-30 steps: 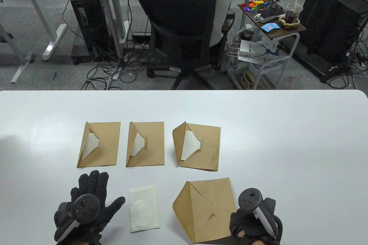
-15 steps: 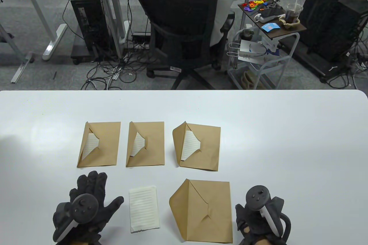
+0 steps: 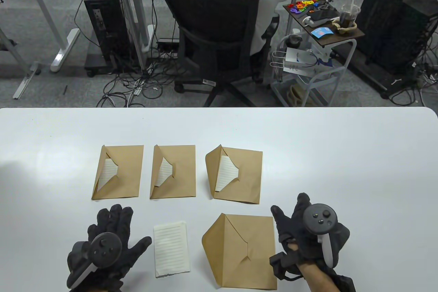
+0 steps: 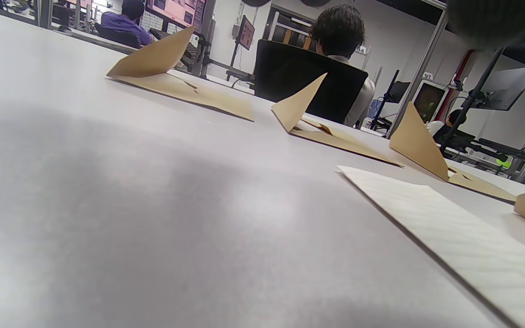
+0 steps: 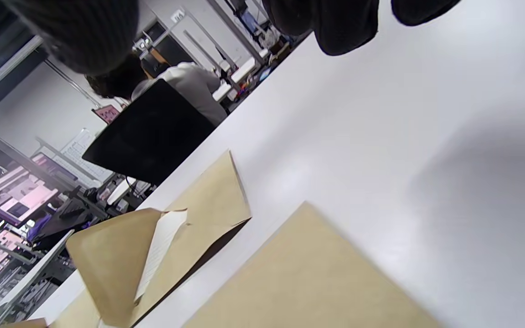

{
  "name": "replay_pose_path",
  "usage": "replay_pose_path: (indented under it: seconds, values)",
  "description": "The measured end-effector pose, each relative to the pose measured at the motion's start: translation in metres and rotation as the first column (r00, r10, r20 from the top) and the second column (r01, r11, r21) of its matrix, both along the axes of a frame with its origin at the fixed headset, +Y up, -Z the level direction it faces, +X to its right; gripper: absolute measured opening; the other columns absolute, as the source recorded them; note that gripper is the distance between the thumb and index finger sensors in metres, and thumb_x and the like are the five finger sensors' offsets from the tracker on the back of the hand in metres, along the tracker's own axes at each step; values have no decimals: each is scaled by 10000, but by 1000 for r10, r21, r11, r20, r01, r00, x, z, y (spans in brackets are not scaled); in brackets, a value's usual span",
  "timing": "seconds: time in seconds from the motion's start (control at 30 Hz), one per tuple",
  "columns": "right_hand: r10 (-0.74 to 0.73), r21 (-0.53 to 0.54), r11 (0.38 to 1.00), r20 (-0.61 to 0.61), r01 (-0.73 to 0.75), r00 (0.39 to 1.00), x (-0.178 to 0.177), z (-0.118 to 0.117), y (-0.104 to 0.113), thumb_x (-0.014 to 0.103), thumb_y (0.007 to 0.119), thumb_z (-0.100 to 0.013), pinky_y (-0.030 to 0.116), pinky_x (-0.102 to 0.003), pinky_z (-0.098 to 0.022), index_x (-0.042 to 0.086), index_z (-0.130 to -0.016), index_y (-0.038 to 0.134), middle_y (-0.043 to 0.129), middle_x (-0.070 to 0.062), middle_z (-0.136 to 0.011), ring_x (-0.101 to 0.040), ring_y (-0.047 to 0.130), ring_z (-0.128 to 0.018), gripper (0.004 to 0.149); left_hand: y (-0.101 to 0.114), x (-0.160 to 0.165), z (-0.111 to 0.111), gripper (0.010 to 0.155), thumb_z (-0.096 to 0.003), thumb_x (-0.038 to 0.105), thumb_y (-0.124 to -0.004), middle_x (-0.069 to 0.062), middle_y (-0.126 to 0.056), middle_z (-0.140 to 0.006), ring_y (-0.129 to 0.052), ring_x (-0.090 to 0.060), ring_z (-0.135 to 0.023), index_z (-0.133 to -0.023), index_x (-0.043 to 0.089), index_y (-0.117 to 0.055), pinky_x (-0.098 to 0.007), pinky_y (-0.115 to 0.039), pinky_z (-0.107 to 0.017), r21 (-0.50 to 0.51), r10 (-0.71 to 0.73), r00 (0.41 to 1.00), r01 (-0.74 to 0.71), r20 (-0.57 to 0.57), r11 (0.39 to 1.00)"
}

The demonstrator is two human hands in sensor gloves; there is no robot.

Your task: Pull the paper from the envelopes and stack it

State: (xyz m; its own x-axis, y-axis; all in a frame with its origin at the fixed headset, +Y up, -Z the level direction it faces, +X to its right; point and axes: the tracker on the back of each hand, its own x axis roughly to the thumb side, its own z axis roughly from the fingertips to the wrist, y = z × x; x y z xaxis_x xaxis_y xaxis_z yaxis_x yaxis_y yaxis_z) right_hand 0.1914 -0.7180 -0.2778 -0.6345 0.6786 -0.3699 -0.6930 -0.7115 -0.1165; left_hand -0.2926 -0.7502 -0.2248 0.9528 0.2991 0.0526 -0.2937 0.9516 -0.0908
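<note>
Three brown envelopes stand in a row: left (image 3: 118,172), middle (image 3: 173,171), right (image 3: 235,176). Each has its flap up and lined paper showing inside. A fourth envelope (image 3: 241,251) with no paper showing lies in front. A lined sheet (image 3: 171,249) lies flat to its left and shows in the left wrist view (image 4: 449,232). My left hand (image 3: 109,240) rests spread and flat on the table, left of the sheet, holding nothing. My right hand (image 3: 297,223) hovers open just right of the front envelope, holding nothing. The right wrist view shows the right envelope (image 5: 162,255) and the front envelope (image 5: 317,282).
The white table (image 3: 342,168) ends at its far edge in mid view. Beyond it a person sits in a black office chair (image 3: 219,38), next to a small cart (image 3: 321,32) with clutter.
My right hand let go of the front envelope, which settled flat, then lifted and moved up and right with its fingers opening. My left hand stayed flat.
</note>
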Motion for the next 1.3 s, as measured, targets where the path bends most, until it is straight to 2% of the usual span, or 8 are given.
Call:
replay_pose_path:
  seconds: [0.13, 0.3, 0.5, 0.7, 0.87, 0.97, 1.17, 1.3]
  values:
    - [-65, -94, 993, 20, 66, 998, -18, -40, -1, 571, 827, -365, 532, -683, -658, 158, -1045, 322, 479, -193, -1090, -487, 609, -982, 943, 0, 1, 0, 994, -475, 793, -672, -68, -295, -1254, -263, -477, -1173, -1210, 242, -292, -718, -330, -767, 6, -2, 1000, 2, 9, 1000]
    - [0, -208, 978, 90, 18, 996, -40, -91, -14, 568, 857, -342, 512, -685, -665, 153, -1040, 287, 441, -189, -1095, -495, 568, -994, 993, 0, 2, 1, 991, -475, 793, -671, -69, -301, -1254, -270, -480, -1172, -1209, 241, -299, -718, -331, -766, 5, 0, 1000, 0, 17, 1000]
    - [62, -322, 946, 129, -17, 990, -62, -125, -31, 567, 889, -322, 493, -689, -671, 144, -1039, 276, 427, -194, -1096, -510, 522, -1005, 1034, -1, 3, 0, 984, -478, 786, -675, -73, -308, -1253, -281, -488, -1169, -1208, 237, -308, -719, -336, -765, -3, 6, 1000, -5, 25, 1000]
    - [173, -365, 926, 183, -97, 968, -74, -138, -50, 543, 921, -306, 432, -679, -687, 112, -1030, 258, 405, -220, -1085, -511, 406, -1008, 1072, 0, 6, 1, 982, -480, 783, -677, -73, -320, -1252, -290, -489, -1168, -1208, 233, -315, -719, -337, -764, -1, 5, 999, -5, 47, 1000]
    - [297, -385, 900, 193, -206, 935, -89, -144, -58, 546, 973, -252, 441, -686, -674, 80, -1019, 226, 393, -249, -1069, -524, 401, -981, 1167, -1, 7, 1, 981, -480, 781, -679, -79, -328, -1252, -299, -494, -1166, -1208, 230, -320, -720, -339, -763, -6, 9, 998, -9, 57, 1000]
    - [396, -357, 879, 174, -317, 901, -95, -150, -58, 510, 1012, -205, 526, -684, -650, 71, -1023, 302, 491, -248, -1048, -523, 516, -944, 1169, -1, 8, 0, 981, -482, 780, -679, -79, -334, -1252, -303, -496, -1165, -1209, 226, -323, -722, -341, -761, -13, 3, 998, -3, 69, 1000]
    - [404, -315, 893, 242, -323, 882, -92, -154, -55, 399, 1067, -174, 653, -692, -586, 84, -1018, 437, 708, -193, -959, -363, 826, -743, 1099, -3, 14, 0, 979, -482, 779, -680, -84, -341, -1251, -311, -501, -1163, -1209, 223, -330, -722, -342, -760, -36, 5, 996, -1, 93, 999]
    - [372, -325, 904, 270, -279, 888, -88, -156, -57, 372, 1083, -158, 675, -697, -566, 67, -1009, 488, 778, -178, -895, -319, 882, -662, 1082, -4, 16, 1, 980, -482, 779, -681, -84, -345, -1251, -314, -501, -1163, -1209, 220, -336, -723, -344, -760, -45, 10, 995, -6, 99, 999]
